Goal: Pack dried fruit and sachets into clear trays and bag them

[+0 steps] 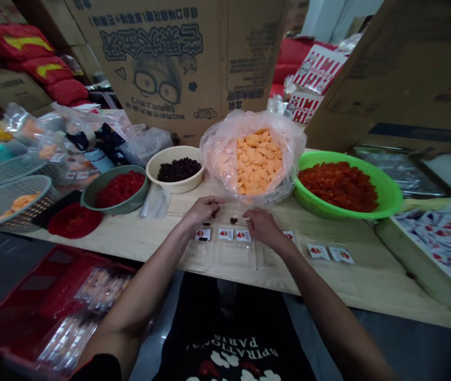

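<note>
My left hand is closed over the left part of the clear plastic trays, with a dark dried fruit piece showing at its fingertips. To its right, my right hand bends its fingers together above the trays; what they hold, if anything, is hidden. Between my hands lies another dark fruit piece. Small white sachets with red print sit in the trays, and a dark bit rests on the leftmost one. Two more sachets lie farther right.
Behind my hands stand a cream bowl of dark fruit, a bag of orange pieces and a green basin of red-orange pieces. Left are a grey-green bowl and baskets; right, a bin of sachets. A red crate sits below.
</note>
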The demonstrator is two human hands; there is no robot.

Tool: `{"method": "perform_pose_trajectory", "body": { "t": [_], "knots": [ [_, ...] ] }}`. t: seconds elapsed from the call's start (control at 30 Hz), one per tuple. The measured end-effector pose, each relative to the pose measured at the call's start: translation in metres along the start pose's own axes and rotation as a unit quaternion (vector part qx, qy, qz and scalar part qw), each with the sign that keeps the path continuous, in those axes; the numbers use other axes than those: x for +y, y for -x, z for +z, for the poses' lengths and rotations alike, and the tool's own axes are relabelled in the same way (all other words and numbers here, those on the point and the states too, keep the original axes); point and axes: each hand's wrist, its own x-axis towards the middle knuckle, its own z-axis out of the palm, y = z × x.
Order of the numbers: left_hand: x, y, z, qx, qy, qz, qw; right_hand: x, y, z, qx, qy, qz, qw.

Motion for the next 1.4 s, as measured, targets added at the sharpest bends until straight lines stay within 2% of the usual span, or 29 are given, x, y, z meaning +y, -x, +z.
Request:
{"method": "perform_pose_trajectory", "body": {
  "t": [0.13, 0.27, 0.37, 0.43, 0.53, 0.7, 0.83, 0.93, 1.0, 1.03, 1.13, 1.2, 1.27, 1.33, 1.4],
  "knots": [
    [-0.015, 0.031, -0.043, 0.021, -0.01, 0.002, 1.0, -0.02, -0.015, 0.007, -0.015, 0.068, -0.027, 0.997],
    [-0.041, 0.054, -0.063, 0.039, -0.173, 0.061, 0.982, -0.031, -0.026, 0.011, -0.046, 0.126, -0.068, 0.989],
    [-0.058, 0.064, -0.064, 0.047, -0.303, 0.102, 0.946, -0.033, -0.029, 0.009, -0.045, 0.139, -0.072, 0.987],
    [-0.066, 0.067, -0.062, 0.035, -0.349, 0.11, 0.93, -0.031, -0.027, 0.004, -0.035, 0.133, -0.062, 0.989],
    [-0.074, 0.067, -0.056, 0.018, -0.372, 0.121, 0.92, -0.024, -0.021, -0.006, -0.028, 0.131, -0.025, 0.991],
    [-0.074, 0.066, -0.046, 0.018, -0.398, 0.145, 0.906, -0.015, -0.009, -0.019, -0.07, 0.155, -0.009, 0.985],
    [-0.07, 0.068, -0.05, -0.003, -0.404, 0.167, 0.899, 0.002, -0.002, -0.03, -0.012, 0.106, 0.016, 0.994],
    [-0.059, 0.064, -0.048, 0.026, -0.347, 0.16, 0.924, 0.034, 0.011, -0.05, 0.059, 0.031, 0.048, 0.997],
    [-0.044, 0.055, -0.031, 0.043, -0.313, 0.155, 0.936, 0.06, 0.026, -0.068, 0.114, -0.009, 0.088, 0.99],
    [-0.034, 0.048, -0.017, 0.041, -0.307, 0.159, 0.937, 0.072, 0.035, -0.077, 0.138, -0.019, 0.115, 0.984],
    [-0.003, 0.021, 0.044, -0.012, -0.334, 0.204, 0.92, 0.094, 0.062, -0.094, 0.167, -0.027, 0.172, 0.97],
    [0.012, 0.003, 0.089, -0.055, -0.381, 0.219, 0.897, 0.097, 0.077, -0.095, 0.162, -0.04, 0.171, 0.971],
    [0.021, -0.013, 0.123, -0.08, -0.42, 0.212, 0.879, 0.097, 0.089, -0.09, 0.15, -0.061, 0.152, 0.975],
    [0.022, -0.024, 0.142, -0.099, -0.436, 0.2, 0.872, 0.096, 0.099, -0.083, 0.143, -0.076, 0.134, 0.978],
    [0.021, -0.031, 0.148, -0.117, -0.44, 0.195, 0.869, 0.098, 0.108, -0.079, 0.143, -0.083, 0.126, 0.978]
  ]
}}
